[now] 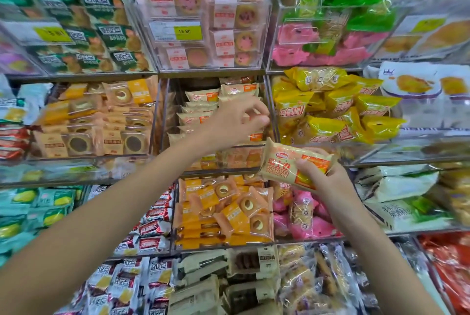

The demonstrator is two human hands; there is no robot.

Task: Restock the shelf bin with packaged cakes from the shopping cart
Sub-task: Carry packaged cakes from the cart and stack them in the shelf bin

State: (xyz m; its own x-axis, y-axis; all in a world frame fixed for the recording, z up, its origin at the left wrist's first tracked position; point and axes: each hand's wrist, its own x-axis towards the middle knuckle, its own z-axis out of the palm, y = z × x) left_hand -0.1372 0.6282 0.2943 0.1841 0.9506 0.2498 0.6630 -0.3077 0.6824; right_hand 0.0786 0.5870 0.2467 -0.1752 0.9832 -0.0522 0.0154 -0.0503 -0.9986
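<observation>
A clear shelf bin (164, 111) in the middle row holds several beige cake packs (201, 97) with orange corners, stacked in rows. My left hand (236, 124) reaches into this bin over the packs on its right side, fingers curled; whether it grips a pack I cannot tell. My right hand (328, 175) holds one beige packaged cake (287, 164) with red lettering, tilted, just below and right of the bin's front edge. The shopping cart is out of view.
Clear bins of other snacks surround it: yellow packs (330, 111) to the right, orange ring cakes (229, 210) below, pink packs (305, 220) lower right, pink-labelled cakes (193, 9) above with a price tag (184, 31). Metal shelf edges divide the rows.
</observation>
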